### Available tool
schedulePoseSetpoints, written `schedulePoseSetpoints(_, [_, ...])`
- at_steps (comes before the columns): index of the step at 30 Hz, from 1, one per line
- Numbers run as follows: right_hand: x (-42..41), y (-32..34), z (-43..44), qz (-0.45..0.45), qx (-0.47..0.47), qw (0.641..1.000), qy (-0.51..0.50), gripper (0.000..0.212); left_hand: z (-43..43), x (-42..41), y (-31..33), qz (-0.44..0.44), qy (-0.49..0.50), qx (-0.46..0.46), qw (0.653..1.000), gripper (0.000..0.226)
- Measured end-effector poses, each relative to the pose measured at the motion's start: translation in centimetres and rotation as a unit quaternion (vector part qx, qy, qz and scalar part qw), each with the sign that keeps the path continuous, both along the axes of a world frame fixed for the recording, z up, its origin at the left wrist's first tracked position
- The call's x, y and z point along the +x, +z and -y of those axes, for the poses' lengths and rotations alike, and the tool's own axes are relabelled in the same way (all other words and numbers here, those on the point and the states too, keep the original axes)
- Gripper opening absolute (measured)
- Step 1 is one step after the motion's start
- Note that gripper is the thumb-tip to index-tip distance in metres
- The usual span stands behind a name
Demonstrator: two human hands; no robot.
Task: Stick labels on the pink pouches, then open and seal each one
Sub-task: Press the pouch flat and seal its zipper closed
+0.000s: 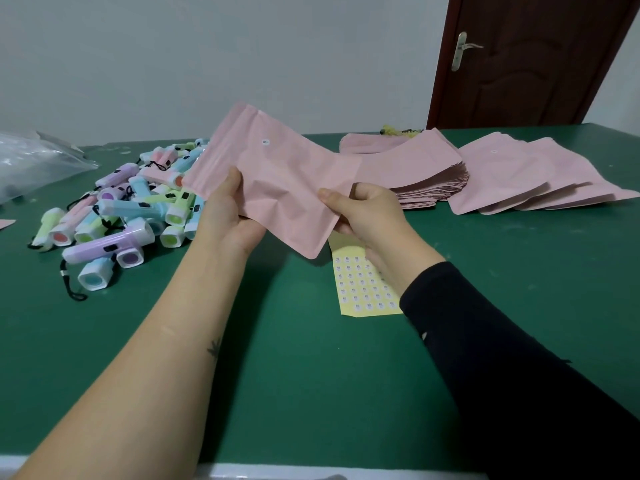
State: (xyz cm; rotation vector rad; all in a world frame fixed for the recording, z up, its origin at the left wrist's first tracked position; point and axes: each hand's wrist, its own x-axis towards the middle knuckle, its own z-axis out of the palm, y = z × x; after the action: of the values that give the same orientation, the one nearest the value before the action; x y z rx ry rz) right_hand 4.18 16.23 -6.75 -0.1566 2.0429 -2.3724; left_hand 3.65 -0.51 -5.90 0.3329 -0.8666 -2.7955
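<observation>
A pink pouch is held up above the green table, tilted, with a small round white label stuck near its upper middle. My left hand grips its left lower edge, thumb on the front. My right hand pinches its right lower edge. Under my right wrist lies a yellow sheet of small round labels. A thick stack of pink pouches lies behind my right hand, and a fanned group of pink pouches lies further right.
A heap of pastel toy flashlights with black cords covers the table's left side. A clear plastic bag lies at far left. The green table ends at a wall; a brown door stands at back right.
</observation>
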Motion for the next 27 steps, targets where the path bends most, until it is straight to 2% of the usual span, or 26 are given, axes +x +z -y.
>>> schedulePoseSetpoints(5, [-0.2,0.1,-0.1,-0.043,0.029,0.998,-0.047,0.007,-0.5,0.2,0.3,-0.008,-0.014,-0.042,0.999,0.005])
schedulePoseSetpoints(8, [0.0,0.0,0.1,-0.036,0.026,0.997,-0.061,0.014,-0.7,0.1,0.2,-0.010,-0.021,-0.054,0.998,0.006])
schedulePoseSetpoints(10, [0.2,0.0,0.0,-0.009,-0.015,1.000,-0.023,0.009,-0.5,0.1,0.2,-0.006,-0.017,-0.049,0.999,0.007])
schedulePoseSetpoints(12, [0.4,0.1,0.1,0.037,-0.056,0.996,0.050,0.022,-0.4,0.1,0.1,0.003,-0.012,-0.044,0.999,0.009])
schedulePoseSetpoints(15, [0.5,-0.2,0.2,0.060,-0.049,0.990,0.120,0.032,-0.5,0.1,-0.1,0.015,-0.014,-0.049,0.999,0.012])
schedulePoseSetpoints(20, [-0.3,0.0,-1.2,0.056,-0.016,0.991,0.122,0.030,0.2,0.0,0.2,0.011,0.027,-0.046,0.999,0.010])
schedulePoseSetpoints(24, [-1.1,0.4,-3.2,0.057,-0.002,0.990,0.125,0.022,0.6,0.2,0.2,0.007,0.045,-0.086,0.995,0.007])
schedulePoseSetpoints(27, [-2.5,1.0,-5.8,0.058,-0.045,0.994,0.085,0.025,1.1,0.5,0.4,-0.005,0.044,-0.073,0.996,0.012])
